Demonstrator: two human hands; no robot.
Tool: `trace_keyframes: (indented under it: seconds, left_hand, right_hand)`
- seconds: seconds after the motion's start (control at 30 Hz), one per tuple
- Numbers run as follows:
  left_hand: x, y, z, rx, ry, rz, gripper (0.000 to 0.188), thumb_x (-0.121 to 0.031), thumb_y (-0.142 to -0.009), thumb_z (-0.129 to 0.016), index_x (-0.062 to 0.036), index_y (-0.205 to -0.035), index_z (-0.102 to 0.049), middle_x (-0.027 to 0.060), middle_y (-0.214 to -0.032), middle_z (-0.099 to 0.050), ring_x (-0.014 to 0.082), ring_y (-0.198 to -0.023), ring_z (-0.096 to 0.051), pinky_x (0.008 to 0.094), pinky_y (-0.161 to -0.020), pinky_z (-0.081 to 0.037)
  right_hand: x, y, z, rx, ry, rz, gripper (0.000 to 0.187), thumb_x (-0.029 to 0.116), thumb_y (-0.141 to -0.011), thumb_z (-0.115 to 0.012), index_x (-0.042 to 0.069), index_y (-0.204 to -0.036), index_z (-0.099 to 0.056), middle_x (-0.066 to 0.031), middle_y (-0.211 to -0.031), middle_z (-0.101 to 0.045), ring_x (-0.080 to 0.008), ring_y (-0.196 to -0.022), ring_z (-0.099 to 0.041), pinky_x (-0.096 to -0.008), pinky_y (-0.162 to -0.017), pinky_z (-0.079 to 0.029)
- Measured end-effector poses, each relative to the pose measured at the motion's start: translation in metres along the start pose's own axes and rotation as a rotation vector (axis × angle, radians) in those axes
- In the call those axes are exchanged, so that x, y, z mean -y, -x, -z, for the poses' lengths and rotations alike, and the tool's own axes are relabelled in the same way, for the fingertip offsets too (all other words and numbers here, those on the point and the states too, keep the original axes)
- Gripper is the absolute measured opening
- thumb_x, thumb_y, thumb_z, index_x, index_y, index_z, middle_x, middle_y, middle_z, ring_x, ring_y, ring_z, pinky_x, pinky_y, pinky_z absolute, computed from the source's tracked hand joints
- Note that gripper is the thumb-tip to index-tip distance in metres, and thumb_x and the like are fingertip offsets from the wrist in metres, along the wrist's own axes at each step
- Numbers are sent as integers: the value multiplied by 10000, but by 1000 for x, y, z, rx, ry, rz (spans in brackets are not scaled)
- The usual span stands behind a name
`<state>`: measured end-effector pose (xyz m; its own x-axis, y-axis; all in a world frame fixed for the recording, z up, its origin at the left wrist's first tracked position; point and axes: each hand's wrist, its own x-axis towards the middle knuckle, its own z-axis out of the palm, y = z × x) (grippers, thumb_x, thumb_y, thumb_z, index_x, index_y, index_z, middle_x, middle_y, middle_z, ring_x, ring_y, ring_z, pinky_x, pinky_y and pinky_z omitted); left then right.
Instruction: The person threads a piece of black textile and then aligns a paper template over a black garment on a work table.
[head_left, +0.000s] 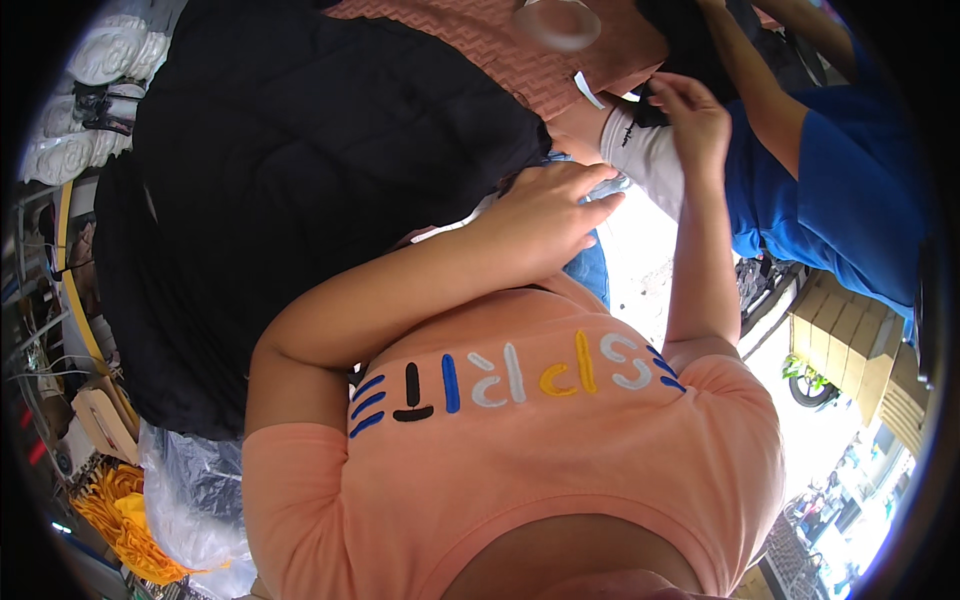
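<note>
My left hand [560, 205] hangs in front of my chest, fingers loosely apart, with nothing seen in it. It is by the right edge of a large black cloth [330, 170] that spreads over the left side. Farther up and to the right, my right hand [697, 125] has its fingertips drawn together at the lower edge of a brown zigzag-textured cloth [500, 55]. What is pinched there is too small to make out. A white tag [589, 90] sticks out from the brown cloth. Below the right fingers is a white garment [650, 160].
A person in a blue shirt [850, 190] is close on the right, an arm reaching toward the brown cloth. A round translucent object [558, 24] lies at the top. White rolls [105, 50], orange cloth [125, 515] and a clear plastic bag [195, 500] are at the left.
</note>
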<state>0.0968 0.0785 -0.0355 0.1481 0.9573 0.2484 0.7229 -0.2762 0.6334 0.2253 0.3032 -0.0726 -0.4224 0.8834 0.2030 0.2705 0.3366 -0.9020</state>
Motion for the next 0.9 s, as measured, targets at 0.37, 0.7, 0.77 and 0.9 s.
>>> trace_keyframes:
  seconds: [0.37, 0.7, 0.77, 0.9]
  left_hand:
    - [64, 55, 70, -449, 13, 420, 247, -72, -828, -604, -60, -1072, -640, 93, -1148, -590, 211, -1099, -539, 306, -951, -391]
    - [108, 80, 66, -636, -172, 444, 183, -80, -791, -621, -108, -964, -672, 60, -1069, -612, 263, -999, -558, 352, -871, -439]
    - [111, 83, 61, -616, -279, 420, 179, -75, -771, -623, -117, -938, -674, 29, -1061, -606, 248, -1022, -541, 372, -867, -419]
    - [104, 83, 64, -583, -257, 478, 187, -65, -772, -626, -119, -943, -678, 14, -1100, -600, 233, -1068, -517, 359, -911, -380]
  right_hand:
    - [-10, 8, -30, 15, 329, 91, 148, 72, -763, -637, 96, -895, -700, -56, -880, -649, -166, -756, -636, -256, -702, -485]
    - [-6, -5, -34, 155, 335, 24, 136, 59, -767, -612, 31, -889, -667, -106, -798, -655, -185, -727, -655, -268, -679, -488]
    - [-10, -9, -29, 211, 270, -14, 122, 42, -770, -605, 6, -874, -657, -99, -748, -648, -154, -699, -646, -256, -664, -482]
    - [-19, -12, -27, 311, -78, -214, 72, 26, -816, -604, -22, -861, -631, -31, -727, -621, -95, -660, -594, -216, -632, -466]
